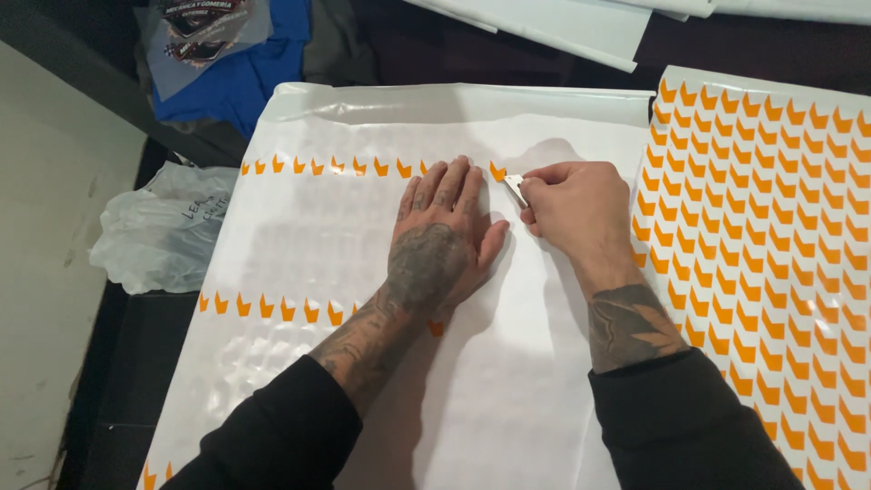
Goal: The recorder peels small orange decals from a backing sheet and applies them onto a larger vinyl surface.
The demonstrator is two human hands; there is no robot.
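A wide white vinyl sheet (508, 381) lies under both hands, its rows of orange chevrons (299, 166) running crosswise to the left. The left hand (440, 240) presses flat on it, fingers spread. Just right of those fingertips, the right hand (573, 207) pinches a small blade (515, 187), tip pointing left toward the nearest chevron (497, 171). A fully patterned orange sheet (771, 236) lies farther right.
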